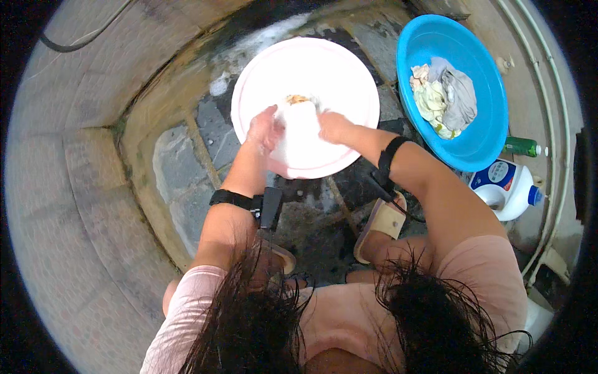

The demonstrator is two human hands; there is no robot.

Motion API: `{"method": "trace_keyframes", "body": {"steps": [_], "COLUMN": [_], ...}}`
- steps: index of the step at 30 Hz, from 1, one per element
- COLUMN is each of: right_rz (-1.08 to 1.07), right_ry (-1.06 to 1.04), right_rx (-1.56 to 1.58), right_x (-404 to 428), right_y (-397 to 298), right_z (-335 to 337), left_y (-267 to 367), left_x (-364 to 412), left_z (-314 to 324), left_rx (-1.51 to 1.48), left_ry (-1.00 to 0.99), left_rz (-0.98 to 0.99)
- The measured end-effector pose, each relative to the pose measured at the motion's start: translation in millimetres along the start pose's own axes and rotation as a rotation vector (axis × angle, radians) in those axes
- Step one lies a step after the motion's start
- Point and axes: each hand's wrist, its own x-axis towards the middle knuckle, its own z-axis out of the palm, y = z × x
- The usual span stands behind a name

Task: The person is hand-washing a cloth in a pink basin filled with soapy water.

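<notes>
Before me on the wet stone floor stands a pale pink basin (306,170), its inside washed out by bright light. My left hand (267,128) is inside its near left part, fingers curled beside a white cloth-like thing (301,126). At the other side of this white thing is my right hand (332,125), fingers pointing down at its edge. Glare hides the outline of the white thing and the fingertips, so the grip of either hand is not clear. A small yellow-brown patch (296,99) shows at its far end.
At the right, a blue basin (493,107) holds crumpled grey and pale yellow cloths (455,98). Beside it lie a green bottle (519,146) and a white detergent jug (507,189). Pipes (553,140) run along the right wall; a tiled wall (70,187) stands at the left.
</notes>
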Motion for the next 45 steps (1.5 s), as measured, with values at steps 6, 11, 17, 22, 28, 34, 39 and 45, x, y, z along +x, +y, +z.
{"method": "trace_keyframes", "body": {"steps": [6, 11, 17, 22, 28, 34, 39, 45], "right_rz": [-0.130, -0.375, 0.011, -0.137, -0.124, -0.237, -0.065, -0.413], "right_ry": [0.254, -0.012, 0.762, 0.448, 0.513, 0.349, 0.063, 0.196], "right_rx": [0.112, 0.621, 0.606, 0.875, 0.343, -0.085, -0.104, 0.507], "right_x": [-3.3, -3.3, 29.5, 24.3, 19.0, 35.6, 30.5, -3.8], "right_y": [1.0, -9.3, 27.6, 33.2, 43.2, 61.2, 55.0, 22.2], "right_z": [16.7, -2.3, -18.6, -37.7, -51.9, 32.2, 12.0, -71.7], "left_y": [-14.3, -4.1, 27.3, 53.1, 40.9, -32.6, -5.7, 15.8], "left_x": [-5.4, -20.0, -54.2, -70.0, -21.7, -4.0, -22.9, -30.4], "left_z": [13.1, 15.6, 62.7, 71.4, 28.5, 10.6, 29.2, 42.8], "left_rx": [-0.135, -0.055, 0.466, 0.826, 1.083, 1.865, 1.587, 1.100], "left_ry": [-0.165, -0.187, -0.233, -0.364, -0.008, -0.233, -0.255, -0.176], "left_rz": [-0.226, -0.254, 0.422, 0.652, 0.835, 0.891, 0.492, 0.791]}}
